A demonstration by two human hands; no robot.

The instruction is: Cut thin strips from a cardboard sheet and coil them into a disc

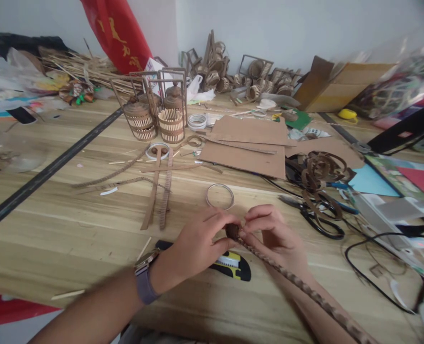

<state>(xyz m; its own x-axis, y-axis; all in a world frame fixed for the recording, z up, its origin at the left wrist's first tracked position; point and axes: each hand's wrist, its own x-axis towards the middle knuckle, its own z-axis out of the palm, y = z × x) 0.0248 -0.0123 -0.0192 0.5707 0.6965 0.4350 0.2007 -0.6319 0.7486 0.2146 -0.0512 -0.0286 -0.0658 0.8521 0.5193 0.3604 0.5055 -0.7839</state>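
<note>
My left hand (197,243) and my right hand (272,234) meet at the table's near middle, both pinched on a small tight coil (232,231) of corrugated cardboard strip. The loose end of that strip (305,286) trails down to the lower right across my right forearm. A watch with a grey band (145,282) sits on my left wrist. Under my hands lies a black and yellow utility knife (233,263). Just beyond them rests a thin ring (219,196).
Loose cardboard strips (159,191) lie at centre left. Small cardboard lantern models (154,117) and flat cardboard sheets (247,143) stand further back. Black scissors (315,215), curled strips (319,174) and cables (376,282) crowd the right side. A cardboard box (337,86) sits at the back right.
</note>
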